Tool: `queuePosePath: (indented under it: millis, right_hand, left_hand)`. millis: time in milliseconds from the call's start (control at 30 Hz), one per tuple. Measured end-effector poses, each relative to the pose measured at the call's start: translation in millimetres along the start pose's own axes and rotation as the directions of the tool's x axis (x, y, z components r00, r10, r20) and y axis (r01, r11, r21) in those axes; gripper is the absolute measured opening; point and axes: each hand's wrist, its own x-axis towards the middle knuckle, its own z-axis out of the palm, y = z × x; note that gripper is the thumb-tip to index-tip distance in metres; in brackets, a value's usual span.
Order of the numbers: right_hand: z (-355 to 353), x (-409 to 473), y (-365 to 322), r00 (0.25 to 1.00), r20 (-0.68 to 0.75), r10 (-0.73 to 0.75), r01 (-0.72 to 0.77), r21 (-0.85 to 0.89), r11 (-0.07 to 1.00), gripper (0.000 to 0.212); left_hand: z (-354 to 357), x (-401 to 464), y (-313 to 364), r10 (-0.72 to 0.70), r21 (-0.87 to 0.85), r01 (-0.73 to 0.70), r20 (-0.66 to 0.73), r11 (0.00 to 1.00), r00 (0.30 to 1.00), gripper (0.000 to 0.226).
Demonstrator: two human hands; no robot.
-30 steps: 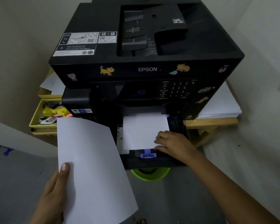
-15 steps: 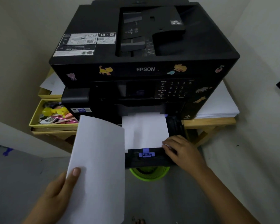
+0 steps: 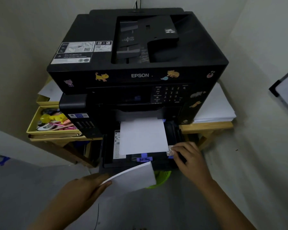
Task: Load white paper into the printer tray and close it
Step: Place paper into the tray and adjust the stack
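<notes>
A black Epson printer stands on a wooden table, its paper tray pulled out toward me. White paper lies in the tray, with purple guides at its front edge. My right hand rests on the tray's front right corner, fingers curled at the paper's corner and the side guide. My left hand grips a stack of white sheets, tilted nearly flat just in front of and below the tray.
A yellow drawer box with small stationery sits left of the printer. A pile of white paper lies on the table at right. A green bin stands on the floor under the tray. Walls close in on both sides.
My left hand has swung the sheets from upright at the left to nearly flat in front of the tray. My right hand has shifted slightly right to the tray's corner.
</notes>
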Motion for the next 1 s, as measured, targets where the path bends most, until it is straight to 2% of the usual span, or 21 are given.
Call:
queuePosePath:
  millis: [67, 133, 267, 333, 400, 533, 633, 733, 833, 1000]
  right_hand:
    - [-0.7, -1.1, -1.0, 1.000, 0.013, 0.009, -0.009, 0.000, 1.000, 0.026]
    - [-1.1, -3.5, -1.1, 0.997, 0.073, -0.006, 0.008, -0.026, 1.000, 0.043]
    - [-0.8, -3.1, -4.0, 0.953, 0.302, 0.028, 0.019, -0.151, 0.988, 0.088]
    - [0.4, 1.1, -6.2, 0.899, 0.430, 0.085, 0.029, -0.253, 0.967, 0.103]
    - [2.6, 5.0, -6.7, 0.860, 0.498, 0.112, 0.053, -0.306, 0.951, 0.112]
    - [3.7, 9.1, -9.3, 0.844, 0.514, 0.155, 0.049, -0.363, 0.931, 0.119]
    - [4.7, 9.3, -10.4, 0.853, 0.501, 0.143, 0.064, -0.373, 0.926, 0.120]
    - [6.3, 9.3, -8.7, 0.851, 0.511, 0.125, 0.084, -0.367, 0.926, 0.120]
    - [8.7, 7.8, -6.7, 0.868, 0.484, 0.106, 0.094, -0.371, 0.924, 0.118]
    - [13.1, 5.1, -4.2, 0.893, 0.443, 0.077, 0.103, -0.369, 0.924, 0.115]
  left_hand:
    - [15.0, 11.6, -7.2, 0.017, 0.164, -0.008, -0.052, 0.986, 0.999, 0.051]
    - [26.6, 22.2, -15.0, 0.055, 0.265, -0.022, -0.118, 0.964, 0.992, 0.037]
    - [43.8, 36.4, -19.1, 0.017, 0.300, 0.011, -0.089, 0.954, 0.996, 0.035]
    - [50.2, 40.4, -20.4, 0.020, 0.309, 0.017, -0.117, 0.951, 0.993, 0.037]
    - [51.2, 43.8, -16.9, 0.022, 0.314, 0.013, -0.107, 0.949, 0.994, 0.038]
    - [50.1, 45.4, -10.6, 0.043, 0.339, 0.005, -0.135, 0.941, 0.990, 0.040]
    - [51.2, 45.9, -11.0, 0.007, 0.343, 0.026, -0.093, 0.939, 0.996, 0.045]
    - [50.2, 45.4, -13.2, -0.058, 0.283, 0.093, -0.131, 0.955, 0.990, 0.065]
    - [49.7, 44.4, -11.5, -0.125, 0.240, 0.136, -0.059, 0.961, 0.990, 0.089]
    - [53.2, 45.0, -16.6, -0.118, 0.223, 0.138, -0.100, 0.965, 0.988, 0.094]
